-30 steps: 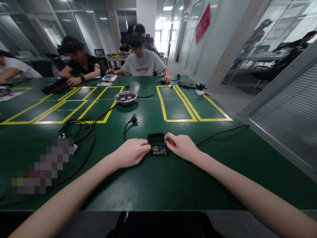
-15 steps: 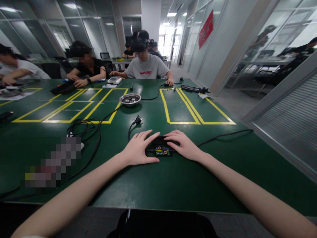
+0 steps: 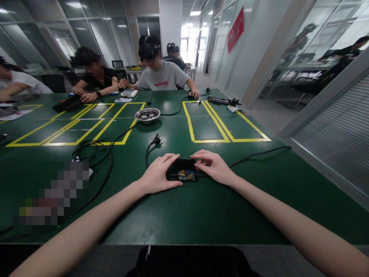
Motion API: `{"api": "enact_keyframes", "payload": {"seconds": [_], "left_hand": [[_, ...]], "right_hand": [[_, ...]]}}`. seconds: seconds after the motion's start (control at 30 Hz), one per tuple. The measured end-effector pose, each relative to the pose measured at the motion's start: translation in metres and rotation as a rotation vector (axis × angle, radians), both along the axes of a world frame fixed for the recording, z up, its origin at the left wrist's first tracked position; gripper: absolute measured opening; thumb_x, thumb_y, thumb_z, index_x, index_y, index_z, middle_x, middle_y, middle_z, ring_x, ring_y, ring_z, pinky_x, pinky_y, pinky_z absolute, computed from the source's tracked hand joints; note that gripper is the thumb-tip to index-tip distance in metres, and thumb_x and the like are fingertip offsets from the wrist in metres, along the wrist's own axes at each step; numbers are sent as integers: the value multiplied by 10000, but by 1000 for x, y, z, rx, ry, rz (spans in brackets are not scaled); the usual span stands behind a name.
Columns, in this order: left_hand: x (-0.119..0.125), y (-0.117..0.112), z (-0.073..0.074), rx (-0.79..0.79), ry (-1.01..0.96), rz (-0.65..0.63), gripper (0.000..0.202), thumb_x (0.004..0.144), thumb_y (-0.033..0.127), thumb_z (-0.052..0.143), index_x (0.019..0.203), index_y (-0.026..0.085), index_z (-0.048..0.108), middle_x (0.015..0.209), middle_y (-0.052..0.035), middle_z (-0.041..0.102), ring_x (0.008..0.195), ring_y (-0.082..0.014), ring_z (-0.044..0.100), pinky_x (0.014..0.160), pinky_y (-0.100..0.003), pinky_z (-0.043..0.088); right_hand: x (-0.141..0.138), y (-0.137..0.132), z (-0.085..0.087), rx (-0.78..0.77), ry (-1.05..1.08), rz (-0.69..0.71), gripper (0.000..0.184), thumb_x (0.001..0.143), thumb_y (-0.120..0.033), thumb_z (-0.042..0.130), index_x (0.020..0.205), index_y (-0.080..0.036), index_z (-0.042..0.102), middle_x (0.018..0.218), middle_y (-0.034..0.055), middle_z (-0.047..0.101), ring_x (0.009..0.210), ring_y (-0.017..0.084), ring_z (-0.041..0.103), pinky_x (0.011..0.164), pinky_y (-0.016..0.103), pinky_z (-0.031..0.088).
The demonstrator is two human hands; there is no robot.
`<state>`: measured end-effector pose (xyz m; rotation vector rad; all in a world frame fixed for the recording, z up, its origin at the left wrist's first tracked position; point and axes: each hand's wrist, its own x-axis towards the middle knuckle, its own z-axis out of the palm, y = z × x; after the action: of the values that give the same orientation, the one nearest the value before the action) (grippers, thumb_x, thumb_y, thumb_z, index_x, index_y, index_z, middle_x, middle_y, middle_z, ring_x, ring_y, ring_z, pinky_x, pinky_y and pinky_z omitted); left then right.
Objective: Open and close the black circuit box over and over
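A small black plastic case (image 3: 185, 163) lies opened out on the green table, its lid part on the far side. In the near half shows a circuit board (image 3: 186, 176) with two copper-coloured ring coils. My left hand (image 3: 158, 175) wraps the case's left side, thumb along the near edge and fingers at the lid's far left corner. At the lid's right edge, my right hand (image 3: 215, 167) has its thumb and fingertips brought together. Black cords run out from both sides of the case; the left one passes under my hand, near a cord with a plug (image 3: 157, 139).
A metal bowl (image 3: 147, 115) with small metal parts stands farther back. A blurred-out long object (image 3: 57, 192) and a coiled black cable (image 3: 95, 148) lie left. Yellow tape (image 3: 211, 141) marks the table (image 3: 219, 215). Co-workers sit across, one in a grey shirt (image 3: 163, 79).
My right hand's fingers have drawn closer together at the lid's edge. My left hand's fingers have closed in on the case. The whole view has shifted slightly.
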<state>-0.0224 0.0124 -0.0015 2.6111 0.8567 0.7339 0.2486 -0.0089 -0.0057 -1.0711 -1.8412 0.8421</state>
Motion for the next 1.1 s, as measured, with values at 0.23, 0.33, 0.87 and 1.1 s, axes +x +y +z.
{"api": "enact_keyframes", "payload": {"seconds": [0.23,0.33,0.87,1.1], "left_hand": [[0,-1,0,-61,-64,-54,845,799,360,857,1533,250,452,1432,-130,545,1245,-293,642,1066,-437,569],[0,-1,-1,-82,-80,-59,851,801,346,857,1539,272,441,1449,-127,524,1266,-299,627,1078,-446,565],[-1,-1,3,-103,-112,-111,628,842,332,827,1394,231,546,1286,-97,645,1146,-252,680,1016,-422,584],[1,-4,7,-122,-141,-138,406,878,286,768,1246,216,609,1194,-79,654,1016,-205,686,902,-347,596]], "right_hand": [[-2,-1,1,69,16,-44,190,894,-273,669,1011,-191,793,1057,87,723,804,166,707,665,289,633],[-3,-2,2,124,33,-56,158,901,-269,676,979,-209,799,1041,80,730,857,183,713,660,282,632],[0,-5,6,104,-8,23,182,898,-238,651,1051,-202,742,972,58,738,809,169,698,718,310,618],[1,-7,12,214,-62,149,128,908,-213,661,1020,-201,720,974,61,705,857,181,671,777,343,592]]}}
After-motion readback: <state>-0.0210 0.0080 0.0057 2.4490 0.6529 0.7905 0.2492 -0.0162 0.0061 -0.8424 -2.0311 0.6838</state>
